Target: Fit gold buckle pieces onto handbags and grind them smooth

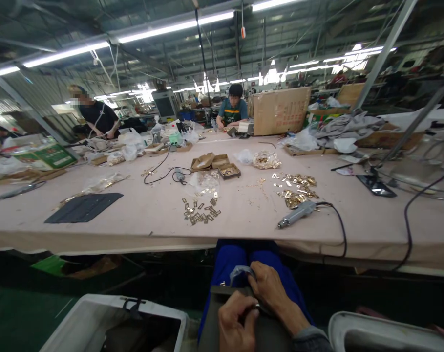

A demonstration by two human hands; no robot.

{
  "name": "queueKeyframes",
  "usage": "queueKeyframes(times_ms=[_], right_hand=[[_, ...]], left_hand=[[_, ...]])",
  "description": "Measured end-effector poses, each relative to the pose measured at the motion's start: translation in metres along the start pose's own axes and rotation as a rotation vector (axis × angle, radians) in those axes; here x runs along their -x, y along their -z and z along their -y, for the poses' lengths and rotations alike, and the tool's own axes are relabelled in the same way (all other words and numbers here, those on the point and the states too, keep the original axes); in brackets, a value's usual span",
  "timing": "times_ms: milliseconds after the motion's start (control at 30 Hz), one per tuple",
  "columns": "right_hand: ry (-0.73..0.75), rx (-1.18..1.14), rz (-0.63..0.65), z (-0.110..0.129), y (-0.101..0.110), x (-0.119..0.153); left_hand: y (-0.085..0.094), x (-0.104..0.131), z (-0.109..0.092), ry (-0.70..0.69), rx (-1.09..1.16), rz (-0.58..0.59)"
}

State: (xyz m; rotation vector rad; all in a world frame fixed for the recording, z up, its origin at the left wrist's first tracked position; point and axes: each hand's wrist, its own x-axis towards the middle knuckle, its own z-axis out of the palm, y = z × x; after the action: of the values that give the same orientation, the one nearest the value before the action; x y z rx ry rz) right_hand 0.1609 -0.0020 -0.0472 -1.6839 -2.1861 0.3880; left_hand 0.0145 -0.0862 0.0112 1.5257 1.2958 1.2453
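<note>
My left hand (237,320) is low in the head view, its thumb and fingers pinched on a small shiny metal piece (257,306) over a dark grey-brown item (222,293) on my lap. My right hand (271,288) lies just beyond it, fingers closed at the edge of the same dark item, beside a clear plastic bag (240,272). Exactly what the right fingers grip is hidden. Both hands are below the table's front edge, above blue trousers (229,259).
On the table (152,205) lie a corded electric screwdriver (298,214), gold metal plates (201,214), small cardboard boxes (229,171), a dark flat panel (83,208) and a phone (375,186). White bins (170,313) flank my lap. Two people work beyond.
</note>
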Motion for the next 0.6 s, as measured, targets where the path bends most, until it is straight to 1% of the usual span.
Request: queueKeyframes(times_ms=[33, 100, 167, 233, 300, 367, 400, 433, 467, 500, 567, 600], right_hand=[[0.001, -0.007, -0.003, 0.000, 0.002, 0.001], [-0.001, -0.020, -0.010, 0.002, 0.006, 0.005], [-0.003, -0.027, -0.021, 0.004, 0.009, 0.011], [0.005, -0.033, -0.042, 0.006, 0.012, 0.018], [0.012, -0.041, -0.068, 0.006, 0.014, 0.026], [0.013, -0.047, -0.084, 0.004, 0.014, 0.034], [0.013, -0.048, -0.089, 0.002, 0.014, 0.037], [0.013, -0.048, -0.094, 0.001, 0.014, 0.040], [0.013, -0.048, -0.101, 0.000, 0.014, 0.043], [0.016, -0.048, -0.109, -0.001, 0.014, 0.045], [0.029, -0.047, -0.122, -0.001, 0.014, 0.050], [0.037, -0.047, -0.126, 0.000, 0.014, 0.051]], left_hand=[[-0.002, 0.002, -0.002, -0.046, -0.011, -0.014], [-0.003, 0.009, -0.009, -0.092, -0.030, -0.031], [-0.003, 0.018, -0.018, -0.085, -0.044, -0.039], [-0.001, 0.026, -0.027, -0.042, -0.036, -0.041], [0.004, 0.030, -0.034, 0.011, 0.055, -0.039], [0.011, 0.029, -0.035, 0.063, 0.239, -0.057], [0.018, 0.027, -0.034, 0.093, 0.336, -0.086], [0.026, 0.025, -0.031, 0.131, 0.420, -0.138], [0.036, 0.023, -0.027, 0.176, 0.476, -0.213], [0.047, 0.021, -0.023, 0.222, 0.500, -0.317], [0.074, 0.020, -0.015, 0.272, 0.457, -0.583], [0.087, 0.021, -0.011, 0.266, 0.380, -0.715]])
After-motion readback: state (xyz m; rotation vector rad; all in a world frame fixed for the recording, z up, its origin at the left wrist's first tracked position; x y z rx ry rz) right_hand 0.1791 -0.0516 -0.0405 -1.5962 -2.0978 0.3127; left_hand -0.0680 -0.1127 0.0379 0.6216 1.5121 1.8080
